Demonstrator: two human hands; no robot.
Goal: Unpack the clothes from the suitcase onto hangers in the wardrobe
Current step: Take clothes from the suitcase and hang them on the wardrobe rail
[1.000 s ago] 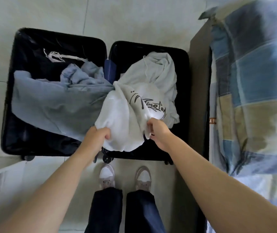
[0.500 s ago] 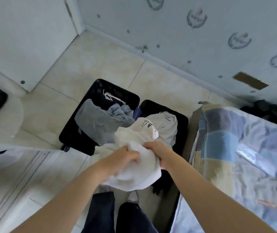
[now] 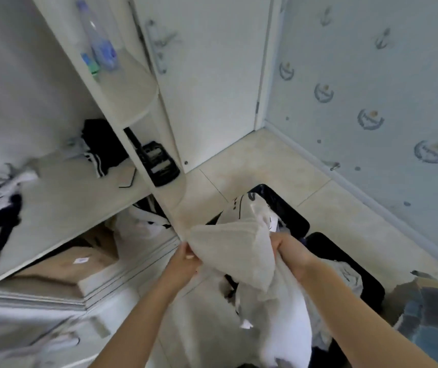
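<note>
Your left hand point(image 3: 186, 257) is curled tight on one edge of the white top point(image 3: 235, 251). Your right hand point(image 3: 290, 251), at 3 o'clock from it, is clenched on the opposite edge. The cloth is stretched between the two fists and the rest hangs down towards 6 o'clock.

A second ago this top lay in the right half of the suitcase point(image 3: 288, 208), and you were only gathering it up. Half a second ago it was bunched in both hands just above the case. Now it is lifted clear, and your head has swung from the floor up to the wardrobe point(image 3: 61, 197), which fills the view from 9 to 11 o'clock.

The suitcase has slid behind the top, out to 1 to 4 o'clock of your hands. Some grey cloth point(image 3: 350, 277) still shows in it, so by my reading there is more to unpack.

On the wardrobe shelf at 10 o'clock lies a dark striped garment point(image 3: 101, 148). A black handset point(image 3: 158, 162) sits on the corner shelf at 11 o'clock, and a water bottle point(image 3: 101, 43) stands higher up.

You have one garment out but nothing hung. No hanger shows here, so finding one looks like your next job.
</note>
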